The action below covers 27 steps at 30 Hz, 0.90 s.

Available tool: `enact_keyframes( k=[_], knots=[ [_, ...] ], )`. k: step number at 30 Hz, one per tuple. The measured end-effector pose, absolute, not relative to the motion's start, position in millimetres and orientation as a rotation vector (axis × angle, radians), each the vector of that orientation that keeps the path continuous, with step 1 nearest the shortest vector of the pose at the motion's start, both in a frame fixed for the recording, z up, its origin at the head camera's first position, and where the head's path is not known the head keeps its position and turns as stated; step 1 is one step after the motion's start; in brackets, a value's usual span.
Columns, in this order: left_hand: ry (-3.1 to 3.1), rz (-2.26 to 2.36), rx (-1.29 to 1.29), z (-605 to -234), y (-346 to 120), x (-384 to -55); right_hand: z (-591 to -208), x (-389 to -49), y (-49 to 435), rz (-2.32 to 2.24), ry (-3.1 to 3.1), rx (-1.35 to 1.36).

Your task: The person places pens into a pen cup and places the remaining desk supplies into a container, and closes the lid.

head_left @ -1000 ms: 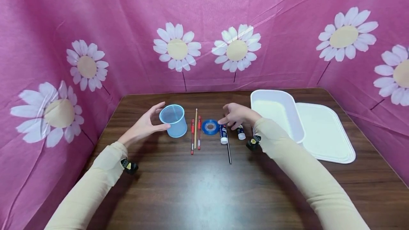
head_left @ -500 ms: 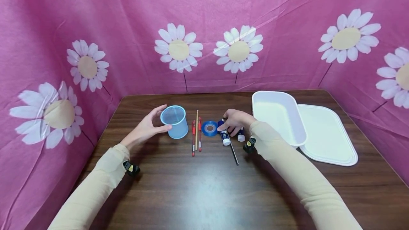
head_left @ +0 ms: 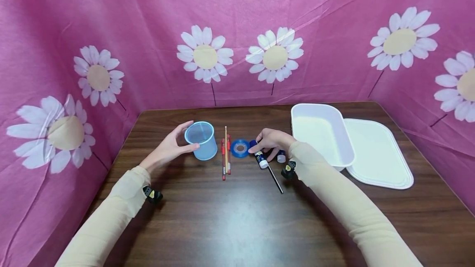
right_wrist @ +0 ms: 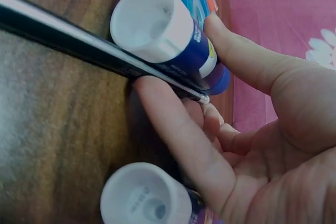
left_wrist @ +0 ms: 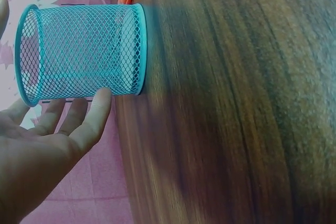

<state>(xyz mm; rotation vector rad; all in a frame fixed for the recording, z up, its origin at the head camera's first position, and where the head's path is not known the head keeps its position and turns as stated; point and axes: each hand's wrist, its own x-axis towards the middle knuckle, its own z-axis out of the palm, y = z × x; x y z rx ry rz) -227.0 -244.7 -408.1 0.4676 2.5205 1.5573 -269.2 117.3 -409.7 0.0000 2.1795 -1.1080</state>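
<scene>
A light-blue mesh pen cup [head_left: 205,149] stands upright on the table at the left. My left hand [head_left: 168,145] holds it from the side, thumb at the near wall and the other fingers [left_wrist: 94,116] against the mesh [left_wrist: 84,51]. At the middle right, my right hand [head_left: 273,141] has a blue glue stick [head_left: 261,160] with a white end and a slim black pencil [head_left: 275,179] between thumb and fingers. In the right wrist view, the thumb is beside the glue stick [right_wrist: 152,24] and a fingertip touches the pencil [right_wrist: 68,30]. A second glue stick [right_wrist: 147,195] lies close under that hand.
Two red pens [head_left: 224,164] and a thin wooden stick [head_left: 226,143] lie right of the cup. A blue tape roll [head_left: 241,148] lies between them and my right hand. At the right, a white tub [head_left: 343,147] sits beside a white lid [head_left: 382,155].
The black pencil and the glue stick have turned, their near ends swinging right. My right fingers have closed in around them. My left hand stays at the cup.
</scene>
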Motion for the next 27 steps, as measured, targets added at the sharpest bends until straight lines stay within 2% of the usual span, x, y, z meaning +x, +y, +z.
enact_keyframes(
  k=[27],
  knots=[
    [2.499,1.630,0.410,-411.6,-238.9,-232.0,-403.9,-273.3,131.8,-1.272,2.160,0.020]
  ],
)
